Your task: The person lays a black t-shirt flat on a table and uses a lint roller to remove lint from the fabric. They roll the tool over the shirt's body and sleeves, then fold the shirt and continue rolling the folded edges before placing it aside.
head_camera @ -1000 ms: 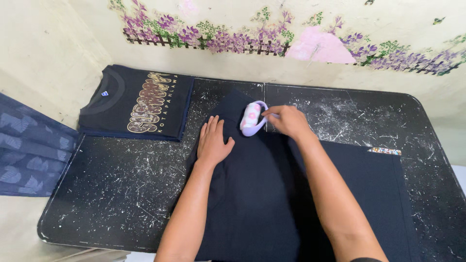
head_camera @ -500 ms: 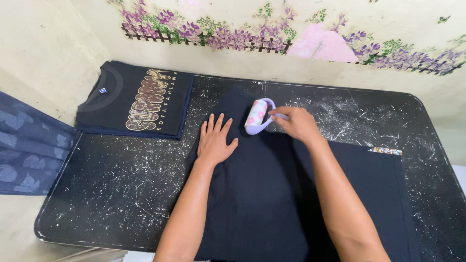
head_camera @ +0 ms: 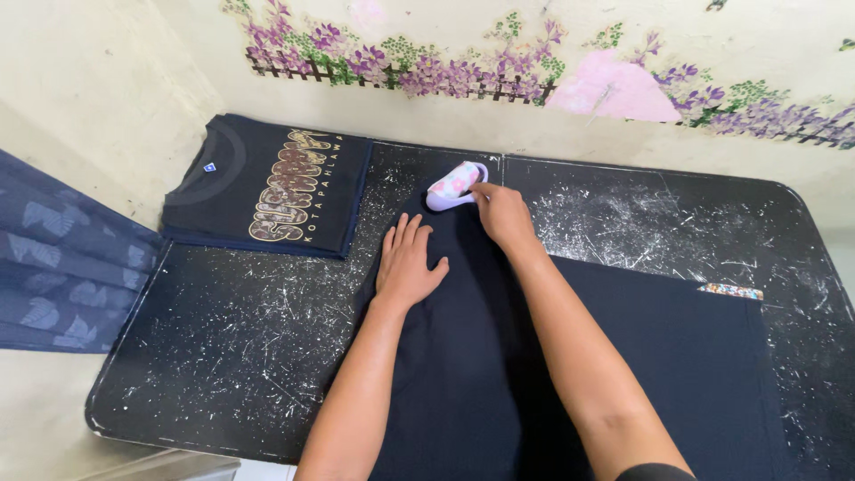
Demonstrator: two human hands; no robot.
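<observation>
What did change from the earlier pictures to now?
The right hand pushed the lint roller away along the dark cloth, up to its far end. The left hand stayed flat on the cloth; the folded shirt stayed in place.

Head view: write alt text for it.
A right hand pushes a lilac flower-patterned lint roller over a dark garment while the left hand presses it flat on a scratched black table. A folded black printed T-shirt lies beside.

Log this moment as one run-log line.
left hand: flat on dark garment | right hand: grips lint roller at garment's far end | folded printed shirt: far-left on table
</observation>
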